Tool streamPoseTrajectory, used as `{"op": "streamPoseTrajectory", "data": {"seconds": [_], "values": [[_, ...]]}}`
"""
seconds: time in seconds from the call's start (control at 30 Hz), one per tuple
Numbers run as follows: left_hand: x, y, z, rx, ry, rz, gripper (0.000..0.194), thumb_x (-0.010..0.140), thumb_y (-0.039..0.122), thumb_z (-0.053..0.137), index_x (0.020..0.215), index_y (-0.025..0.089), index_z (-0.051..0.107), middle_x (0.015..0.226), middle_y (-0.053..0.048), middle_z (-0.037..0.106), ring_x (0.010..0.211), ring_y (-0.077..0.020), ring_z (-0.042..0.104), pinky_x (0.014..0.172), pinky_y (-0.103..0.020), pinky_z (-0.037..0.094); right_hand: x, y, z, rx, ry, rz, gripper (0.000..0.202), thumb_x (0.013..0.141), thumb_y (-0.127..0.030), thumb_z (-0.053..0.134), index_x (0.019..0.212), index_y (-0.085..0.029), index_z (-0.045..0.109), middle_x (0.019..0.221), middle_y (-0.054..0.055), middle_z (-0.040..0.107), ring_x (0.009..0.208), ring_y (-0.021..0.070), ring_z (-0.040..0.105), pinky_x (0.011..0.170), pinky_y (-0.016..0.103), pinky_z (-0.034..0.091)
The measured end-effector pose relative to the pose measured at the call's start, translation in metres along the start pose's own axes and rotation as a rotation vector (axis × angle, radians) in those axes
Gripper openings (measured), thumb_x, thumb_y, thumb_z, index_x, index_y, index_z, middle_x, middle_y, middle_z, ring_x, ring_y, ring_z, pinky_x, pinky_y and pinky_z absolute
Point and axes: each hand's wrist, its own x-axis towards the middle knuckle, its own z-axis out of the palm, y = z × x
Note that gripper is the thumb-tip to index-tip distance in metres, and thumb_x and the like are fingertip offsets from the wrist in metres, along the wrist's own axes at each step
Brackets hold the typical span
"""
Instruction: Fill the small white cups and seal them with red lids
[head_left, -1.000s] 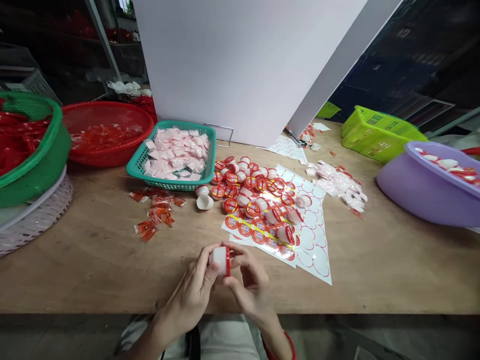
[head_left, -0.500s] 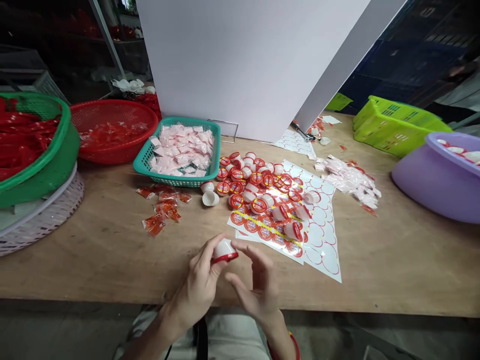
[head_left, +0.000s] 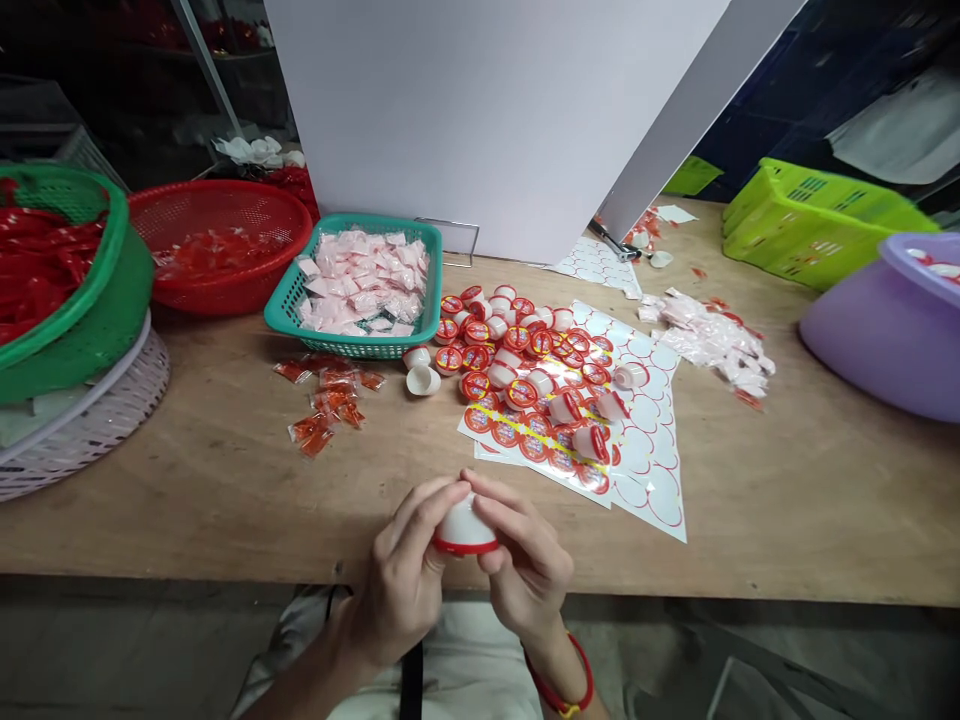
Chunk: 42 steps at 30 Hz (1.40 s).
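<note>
A white cup with a red rim point(head_left: 466, 526) is held upside down near the table's front edge, red side downward. My left hand point(head_left: 409, 550) grips its left side, fingertips on top. On the right side, my right hand point(head_left: 529, 555) holds the same cup between fingers and thumb. Beyond the hands, many red-and-white cups point(head_left: 517, 350) lie in a pile, partly on sheets of round red stickers point(head_left: 536, 440). An open white cup point(head_left: 423, 379) lies at the pile's left edge. Small packets with red contents point(head_left: 322, 400) are left of it.
A teal basket point(head_left: 352, 346) of pale packets, a red basket point(head_left: 217, 295) and a green basket point(head_left: 120, 290) stand at the left. White packets point(head_left: 712, 335), a lime crate point(head_left: 795, 240) and a purple basin point(head_left: 870, 340) are at the right. A white panel point(head_left: 480, 120) rises behind.
My right hand has closed in from the right and now grips the cup too. The cup is nearer the front edge, and the camera view has shifted slightly.
</note>
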Motion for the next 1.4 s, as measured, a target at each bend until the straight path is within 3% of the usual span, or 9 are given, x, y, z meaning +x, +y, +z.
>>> {"op": "streamPoseTrajectory", "data": {"seconds": [0.23, 0.37, 0.47, 0.63, 0.77, 0.9, 1.03, 1.23, 1.4], "values": [[-0.004, 0.002, 0.003, 0.018, -0.016, -0.078, 0.035, 0.088, 0.019, 0.038, 0.123, 0.019, 0.044, 0.109, -0.012, 0.059, 0.102, -0.0206, 0.058, 0.084, -0.030, 0.050, 0.001, -0.005, 0.007, 0.014, 0.117, 0.111, 0.026, 0.088, -0.036, 0.048, 0.108, -0.027, 0.061, 0.104, 0.007, 0.065, 0.094, 0.0194, 0.061, 0.077, 0.034, 0.052], [-0.006, -0.002, 0.003, -0.043, -0.194, -0.315, 0.046, 0.085, 0.022, 0.048, 0.130, 0.024, 0.037, 0.117, -0.010, 0.056, 0.105, -0.0202, 0.057, 0.085, -0.030, 0.051, 0.001, 0.003, 0.012, 0.049, 0.273, 0.418, 0.020, 0.087, -0.033, 0.050, 0.092, -0.020, 0.064, 0.086, 0.005, 0.069, 0.078, 0.0160, 0.065, 0.067, 0.027, 0.054], [-0.011, -0.011, 0.006, -0.098, -0.267, -0.402, 0.048, 0.083, 0.021, 0.050, 0.130, 0.026, 0.038, 0.120, -0.009, 0.054, 0.107, -0.0213, 0.055, 0.087, -0.033, 0.050, 0.002, 0.012, 0.014, 0.067, 0.327, 0.606, 0.024, 0.084, -0.036, 0.052, 0.078, -0.016, 0.062, 0.068, 0.003, 0.066, 0.060, 0.0126, 0.061, 0.054, 0.022, 0.051], [-0.014, -0.026, 0.013, -0.167, -0.167, -0.490, 0.034, 0.085, 0.023, 0.047, 0.119, 0.022, 0.047, 0.118, -0.011, 0.053, 0.108, -0.0224, 0.054, 0.088, -0.036, 0.049, 0.003, 0.020, 0.009, -0.003, 0.156, 0.576, 0.026, 0.085, -0.037, 0.050, 0.081, -0.016, 0.064, 0.076, 0.004, 0.063, 0.071, 0.0144, 0.060, 0.063, 0.024, 0.050], [-0.007, -0.026, 0.008, -0.232, -0.242, -0.509, 0.034, 0.085, 0.025, 0.046, 0.119, 0.020, 0.046, 0.116, -0.012, 0.055, 0.103, -0.0212, 0.058, 0.085, -0.033, 0.050, 0.008, 0.017, -0.006, -0.031, -0.086, 0.478, 0.033, 0.080, -0.037, 0.058, 0.109, -0.020, 0.060, 0.094, 0.007, 0.061, 0.083, 0.0163, 0.058, 0.068, 0.026, 0.050], [-0.002, -0.019, 0.001, -0.202, -0.249, -0.475, 0.031, 0.084, 0.029, 0.048, 0.115, 0.021, 0.049, 0.109, -0.010, 0.060, 0.092, -0.0198, 0.061, 0.077, -0.030, 0.050, 0.012, 0.016, -0.018, 0.087, -0.249, 0.556, 0.036, 0.079, -0.039, 0.061, 0.109, -0.020, 0.059, 0.098, 0.008, 0.062, 0.084, 0.0171, 0.060, 0.071, 0.028, 0.051], [-0.003, -0.016, -0.001, -0.153, -0.258, -0.479, 0.033, 0.087, 0.035, 0.042, 0.115, 0.020, 0.047, 0.103, -0.009, 0.063, 0.088, -0.0201, 0.061, 0.075, -0.029, 0.049, 0.010, 0.016, -0.016, 0.210, -0.254, 0.564, 0.040, 0.080, -0.044, 0.058, 0.113, -0.021, 0.057, 0.097, 0.008, 0.063, 0.085, 0.0178, 0.061, 0.073, 0.028, 0.052], [-0.003, -0.016, 0.000, -0.183, -0.251, -0.569, 0.033, 0.088, 0.040, 0.036, 0.113, 0.020, 0.049, 0.094, -0.008, 0.065, 0.083, -0.0205, 0.061, 0.071, -0.029, 0.046, 0.001, 0.019, -0.003, 0.167, -0.129, 0.516, 0.042, 0.077, -0.045, 0.060, 0.112, -0.021, 0.059, 0.091, 0.008, 0.063, 0.082, 0.0185, 0.062, 0.068, 0.027, 0.054], [-0.004, -0.020, 0.004, -0.360, -0.211, -0.706, 0.032, 0.085, 0.044, 0.043, 0.107, 0.022, 0.053, 0.090, -0.005, 0.064, 0.078, -0.0182, 0.059, 0.070, -0.028, 0.044, -0.003, 0.027, -0.003, 0.145, -0.160, 0.606, 0.038, 0.081, -0.044, 0.056, 0.110, -0.019, 0.059, 0.086, 0.008, 0.066, 0.076, 0.0181, 0.064, 0.065, 0.029, 0.055]]}}
